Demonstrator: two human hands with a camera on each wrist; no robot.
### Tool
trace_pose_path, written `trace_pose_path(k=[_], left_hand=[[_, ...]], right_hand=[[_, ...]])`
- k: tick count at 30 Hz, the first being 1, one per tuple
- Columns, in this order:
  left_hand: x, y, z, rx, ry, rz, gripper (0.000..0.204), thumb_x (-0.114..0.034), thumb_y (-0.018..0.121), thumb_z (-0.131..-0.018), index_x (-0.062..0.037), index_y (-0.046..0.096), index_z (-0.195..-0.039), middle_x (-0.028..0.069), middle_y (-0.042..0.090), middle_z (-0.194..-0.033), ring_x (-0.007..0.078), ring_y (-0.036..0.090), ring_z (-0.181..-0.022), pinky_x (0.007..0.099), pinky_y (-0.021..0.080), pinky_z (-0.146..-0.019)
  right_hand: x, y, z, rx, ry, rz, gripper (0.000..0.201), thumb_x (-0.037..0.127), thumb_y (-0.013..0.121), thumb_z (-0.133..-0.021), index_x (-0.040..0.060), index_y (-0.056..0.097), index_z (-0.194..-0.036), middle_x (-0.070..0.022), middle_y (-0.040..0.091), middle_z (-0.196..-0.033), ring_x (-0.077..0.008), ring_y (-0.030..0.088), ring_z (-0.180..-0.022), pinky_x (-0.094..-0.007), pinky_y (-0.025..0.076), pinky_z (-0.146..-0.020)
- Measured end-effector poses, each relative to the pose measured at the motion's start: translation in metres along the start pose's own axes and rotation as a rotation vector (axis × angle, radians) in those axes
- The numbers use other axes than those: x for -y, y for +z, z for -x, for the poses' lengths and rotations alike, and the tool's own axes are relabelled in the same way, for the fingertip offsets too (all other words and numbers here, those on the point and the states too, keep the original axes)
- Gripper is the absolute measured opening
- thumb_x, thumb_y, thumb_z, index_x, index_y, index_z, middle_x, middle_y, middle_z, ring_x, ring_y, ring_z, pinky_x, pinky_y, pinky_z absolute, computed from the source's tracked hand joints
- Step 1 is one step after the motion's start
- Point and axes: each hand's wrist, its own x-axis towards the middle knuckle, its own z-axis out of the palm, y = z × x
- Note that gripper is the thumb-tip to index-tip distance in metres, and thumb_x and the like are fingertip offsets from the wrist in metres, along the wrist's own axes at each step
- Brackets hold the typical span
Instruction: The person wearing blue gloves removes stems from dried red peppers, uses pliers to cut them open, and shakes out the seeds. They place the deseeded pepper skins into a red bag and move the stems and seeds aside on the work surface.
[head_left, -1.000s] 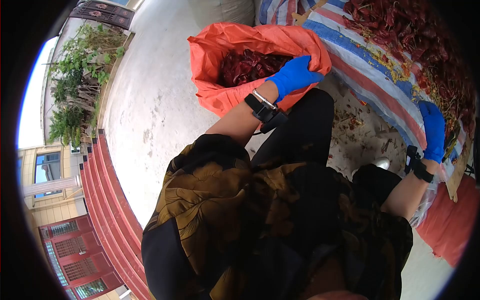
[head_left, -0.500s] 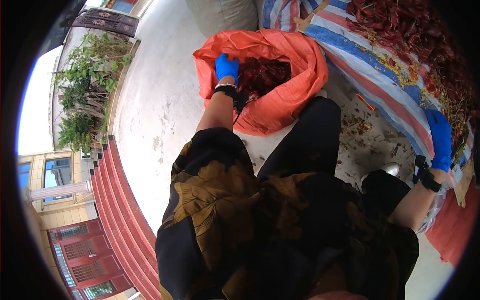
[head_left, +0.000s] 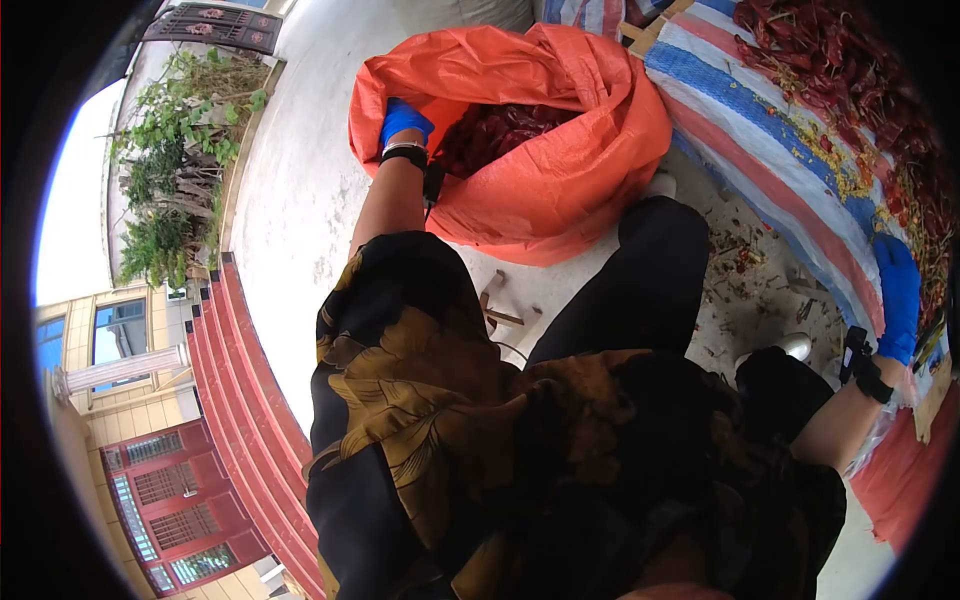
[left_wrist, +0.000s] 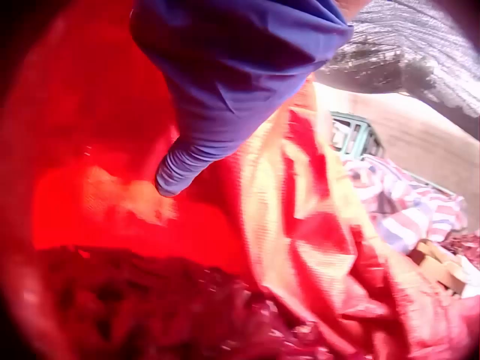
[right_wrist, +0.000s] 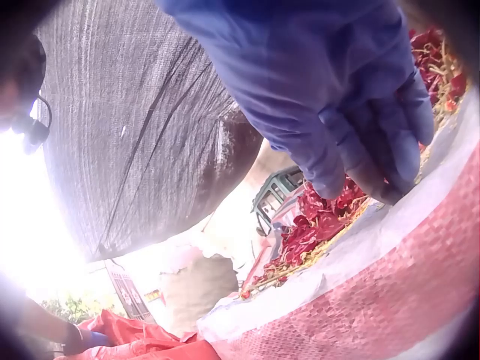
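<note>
My left hand point(head_left: 405, 122), in a blue glove, grips the left rim of a red-orange woven sack point(head_left: 540, 205). In the left wrist view its thumb point(left_wrist: 180, 166) lies against the sack's inner wall, while the other fingers are hidden. Dark red dried chilies point(head_left: 500, 135) fill part of the sack. At the right, my blue-gloved right hand point(head_left: 898, 300) rests by the edge of a striped woven sheet point(head_left: 800, 195), its fingers pointing down loosely beside the chilies in the right wrist view.
A heap of dried chilies point(head_left: 815, 70) with yellow seeds and stems covers the striped sheet. Another red sack point(head_left: 905, 480) lies at the lower right. A pale full sack point(head_left: 490, 12) stands behind the opened one. Red steps point(head_left: 250, 420) rise at the left.
My left hand moved from the sack's right rim over to its left rim and drew that side outward. The right hand stays at the sheet's edge.
</note>
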Motion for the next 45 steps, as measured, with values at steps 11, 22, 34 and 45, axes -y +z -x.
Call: trace_pose_path(k=[11,22,34,45], left_hand=[[-0.103,0.024,0.130,0.516,0.652,0.100,0.072,-0.056,0.061,-0.067,-0.0348,0.035,-0.130,0.0028,0.012,-0.146,0.0298,0.012,-0.133,0.0736,0.011,-0.092],[-0.054,0.043,0.088,0.576,0.567,0.096,0.052,-0.030,0.056,-0.076,-0.0109,0.047,-0.123,0.0182,0.047,-0.123,0.0355,0.044,-0.114,0.0397,0.038,-0.094],[-0.166,-0.148,0.104,0.291,0.696,1.233,0.024,-0.020,0.063,-0.080,-0.0039,0.063,-0.098,0.0059,0.066,-0.086,0.0118,0.060,-0.077,0.0237,0.046,-0.069],[-0.327,-0.281,0.242,0.658,0.893,2.099,0.017,-0.010,0.058,-0.083,-0.0016,0.062,-0.097,0.0088,0.064,-0.086,0.0135,0.060,-0.074,0.0243,0.048,-0.070]], right_hand=[[-0.002,0.005,0.005,0.035,-0.082,-0.038,0.028,0.020,0.052,-0.085,0.0027,0.058,-0.105,-0.0148,0.059,-0.107,-0.0284,0.056,-0.099,-0.0326,0.041,-0.086],[0.016,-0.001,0.001,0.006,-0.067,-0.087,0.030,0.026,0.054,-0.083,0.0037,0.060,-0.102,-0.0146,0.061,-0.101,-0.0295,0.057,-0.096,-0.0327,0.043,-0.082],[0.068,-0.043,0.033,-0.101,-0.112,-0.263,0.022,0.019,0.058,-0.079,-0.0010,0.064,-0.085,-0.0156,0.062,-0.079,-0.0266,0.060,-0.073,-0.0329,0.046,-0.067],[0.031,-0.032,0.012,-0.430,0.028,-0.273,0.022,0.020,0.062,-0.077,0.0083,0.064,-0.096,-0.0123,0.061,-0.094,-0.0288,0.059,-0.087,-0.0340,0.047,-0.075]])
